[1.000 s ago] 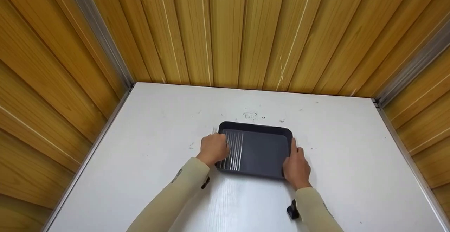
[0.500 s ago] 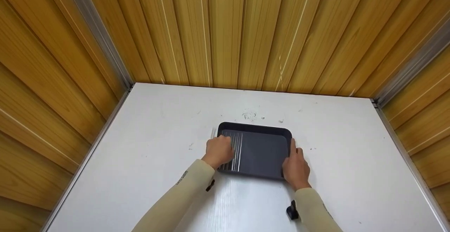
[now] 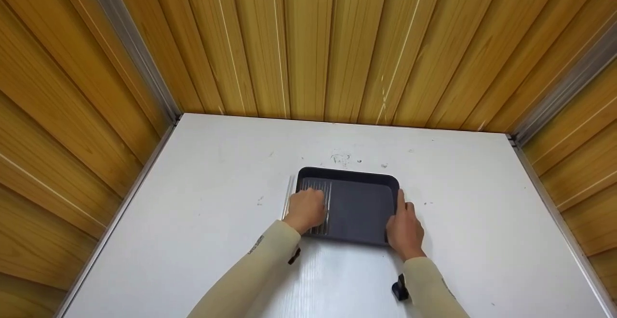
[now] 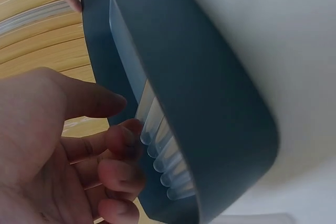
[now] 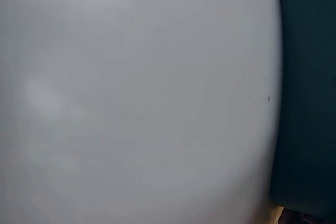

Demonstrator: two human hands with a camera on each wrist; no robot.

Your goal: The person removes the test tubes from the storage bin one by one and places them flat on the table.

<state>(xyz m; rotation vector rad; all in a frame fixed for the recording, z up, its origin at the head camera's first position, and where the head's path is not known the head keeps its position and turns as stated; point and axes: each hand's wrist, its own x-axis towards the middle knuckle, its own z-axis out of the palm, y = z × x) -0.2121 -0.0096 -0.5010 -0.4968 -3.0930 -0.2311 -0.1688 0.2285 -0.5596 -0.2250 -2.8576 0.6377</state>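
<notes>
Several wood-look panels (image 3: 53, 135) run down the far left side, meeting the white table (image 3: 212, 178) at a metal edge. Moving right, there's at least one loose clear tube (image 3: 291, 183) lying on the table, just beside the tray's left side. Next comes the left grip (image 3: 307, 209), a bare hand poking out of a beige sleeve (image 3: 246, 270), knuckles up, over the left end of the dark tray (image 3: 361, 212). From its wrist cam the fingers are bent with the thumb close to the forefinger, and there's a small gap between the tips. They're right at the row of clear tubes (image 4: 168, 158), but honestly I can't tell if it's pinching one or just touching.

Those tubes lie side by side in the left part of the tray, rounded ends toward the near wall. So the tray sits between the two hands, flat on the table, with its bare floor to the right of the tubes. On the right end, the right grip (image 3: 406, 231) has hold of the side wall, thumb inside, fingers along the outside. Below it, a black gadget (image 3: 399, 289) sits at the wrist.
</notes>
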